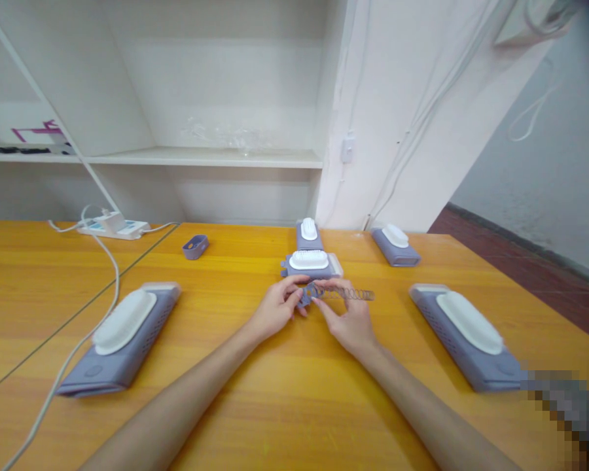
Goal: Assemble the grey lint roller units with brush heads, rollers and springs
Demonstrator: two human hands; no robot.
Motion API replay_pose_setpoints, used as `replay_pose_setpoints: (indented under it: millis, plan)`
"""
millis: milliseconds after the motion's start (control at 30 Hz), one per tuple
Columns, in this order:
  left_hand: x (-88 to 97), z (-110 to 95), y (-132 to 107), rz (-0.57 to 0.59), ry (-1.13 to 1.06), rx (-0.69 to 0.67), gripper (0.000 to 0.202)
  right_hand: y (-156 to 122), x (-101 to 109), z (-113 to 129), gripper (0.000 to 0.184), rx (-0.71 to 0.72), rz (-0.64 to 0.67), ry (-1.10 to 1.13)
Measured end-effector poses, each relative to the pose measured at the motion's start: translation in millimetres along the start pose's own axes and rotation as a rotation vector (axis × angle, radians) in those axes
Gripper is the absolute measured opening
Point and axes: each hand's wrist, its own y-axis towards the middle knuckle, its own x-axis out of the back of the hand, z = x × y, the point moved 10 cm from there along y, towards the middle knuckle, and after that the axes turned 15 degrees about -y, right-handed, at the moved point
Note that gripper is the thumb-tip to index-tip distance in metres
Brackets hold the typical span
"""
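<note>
Over the middle of the table, my left hand (277,306) pinches a small grey-purple plastic part (305,296). Close beside it, my right hand (349,317) has thumb and fingers closed on a coil spring (360,294), whose free end sticks out to the right. The spring's left end meets the plastic part; whether it is fixed there I cannot tell. Just beyond my hands lies a grey-purple device with a white bristled pad (309,260), set crosswise. Behind it stands a similar device with a white pad (309,230).
More grey devices with white pads lie at the left (122,327), the right (464,327) and the back right (395,243). A small hollow purple piece (195,246) sits at the back left. A power strip (112,224) trails a white cable (115,275) down the table's left side.
</note>
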Motion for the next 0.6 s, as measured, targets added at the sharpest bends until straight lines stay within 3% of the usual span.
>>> replay_pose_setpoints:
  millis: [133, 367, 600]
  plan:
    - [2.4, 3, 0, -0.021, -0.112, 0.05, 0.037, 0, -2, 0, 0.024, 0.005, 0.007, -0.008]
    - [7.9, -8, 2, -0.029, -0.176, 0.003, 0.048, -1, -4, -6, 0.027, -0.012, 0.011, -0.005]
    - [12.5, -3, 3, -0.068, -0.053, 0.025, 0.048, -3, -7, -3, 0.026, 0.008, 0.035, 0.015]
